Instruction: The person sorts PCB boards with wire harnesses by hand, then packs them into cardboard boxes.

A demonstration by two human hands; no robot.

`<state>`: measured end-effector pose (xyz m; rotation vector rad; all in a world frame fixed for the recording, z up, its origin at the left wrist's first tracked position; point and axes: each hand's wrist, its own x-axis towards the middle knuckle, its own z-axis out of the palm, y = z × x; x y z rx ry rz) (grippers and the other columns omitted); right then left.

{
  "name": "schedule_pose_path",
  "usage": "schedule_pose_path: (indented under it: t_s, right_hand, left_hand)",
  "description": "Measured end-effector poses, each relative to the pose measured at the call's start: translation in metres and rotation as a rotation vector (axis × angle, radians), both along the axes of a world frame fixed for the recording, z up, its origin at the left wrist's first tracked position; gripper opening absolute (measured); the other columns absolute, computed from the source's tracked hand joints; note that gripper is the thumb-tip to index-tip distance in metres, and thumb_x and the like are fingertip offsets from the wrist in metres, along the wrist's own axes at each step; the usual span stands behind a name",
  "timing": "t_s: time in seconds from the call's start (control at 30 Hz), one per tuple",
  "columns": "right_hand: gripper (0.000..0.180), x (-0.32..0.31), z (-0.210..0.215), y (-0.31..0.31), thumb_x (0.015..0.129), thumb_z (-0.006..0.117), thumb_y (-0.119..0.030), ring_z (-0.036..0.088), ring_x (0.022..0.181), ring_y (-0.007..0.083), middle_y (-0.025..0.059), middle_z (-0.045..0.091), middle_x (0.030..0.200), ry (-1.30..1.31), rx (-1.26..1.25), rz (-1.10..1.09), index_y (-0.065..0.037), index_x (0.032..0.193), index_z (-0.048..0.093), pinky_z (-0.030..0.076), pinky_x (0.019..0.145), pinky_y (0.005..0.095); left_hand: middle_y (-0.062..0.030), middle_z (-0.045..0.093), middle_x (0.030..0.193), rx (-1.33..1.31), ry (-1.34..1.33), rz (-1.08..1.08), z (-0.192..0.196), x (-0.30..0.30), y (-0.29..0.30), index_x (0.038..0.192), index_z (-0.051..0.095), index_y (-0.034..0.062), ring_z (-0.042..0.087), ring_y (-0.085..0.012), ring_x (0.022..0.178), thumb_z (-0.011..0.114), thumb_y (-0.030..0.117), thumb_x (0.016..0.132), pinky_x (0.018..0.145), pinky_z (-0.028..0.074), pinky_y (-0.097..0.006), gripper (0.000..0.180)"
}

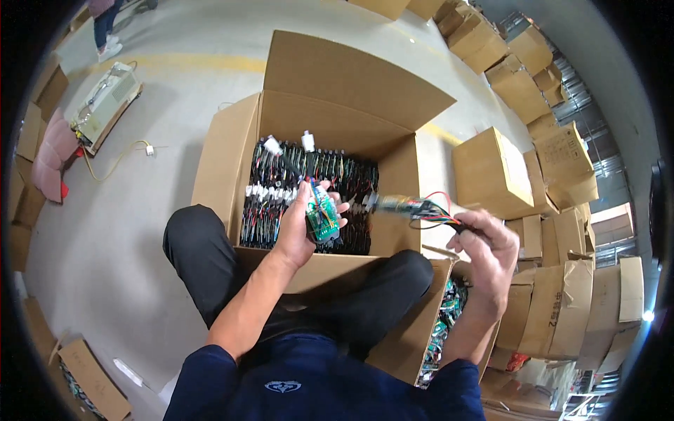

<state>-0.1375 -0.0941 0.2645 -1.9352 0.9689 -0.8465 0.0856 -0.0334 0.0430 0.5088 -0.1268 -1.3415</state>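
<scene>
In my left hand (298, 228) lies a green circuit board (323, 219) with coloured wires and two white connectors standing up from it; my fingers close around its edges. My right hand (486, 245) pinches the wire bundle of a second circuit board (400, 204), which points leftward and is blurred by motion. Both hands are over the near side of a large open cardboard box (397, 186). Inside it, rows of wired boards (316, 161) stand packed on edge, with white connectors showing among them.
Right of my knee, another cardboard box (400, 354) holds loose green boards (446, 319). Stacked cartons (495, 168) line the right side. To the left, a beige appliance casing (109, 105) and a corded plug (149, 150) lie on the floor. A person's legs (104, 31) show at the far left.
</scene>
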Motion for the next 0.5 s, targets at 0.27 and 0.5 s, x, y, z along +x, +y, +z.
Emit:
schedule_pose_path:
  t_s: [0.27, 0.5]
  right_hand:
    - [0.031, 0.062, -0.059, -0.05, 0.088, 0.068, -0.013, 0.069, 0.099, 0.023, 0.0164, 0.073, 0.108, 0.57, 0.25, 0.402, 0.001, 0.116, 0.072, 0.054, 0.089, 0.0353]
    - [0.053, 0.015, -0.13, 0.025, 0.087, 0.078, -0.019, 0.06, 0.12, 0.0415, 0.028, 0.061, 0.128, 0.07, -0.259, -0.039, 0.005, 0.13, 0.061, 0.048, 0.104, 0.0446]
  left_hand:
    - [-0.017, 0.066, 0.126, -0.193, 0.03, -0.528, 0.019, -0.023, 0.028, 0.151, 0.039, 0.0038, 0.065, -0.0319, 0.121, 0.087, 0.031, 0.081, 0.105, 0.053, -0.048, 0.089]
    - [-0.0105, 0.066, 0.124, 0.087, -0.1, -0.159, 0.004, -0.05, 0.015, 0.14, 0.053, 0.0041, 0.065, -0.0257, 0.114, 0.067, 0.018, 0.092, 0.102, 0.052, -0.042, 0.052]
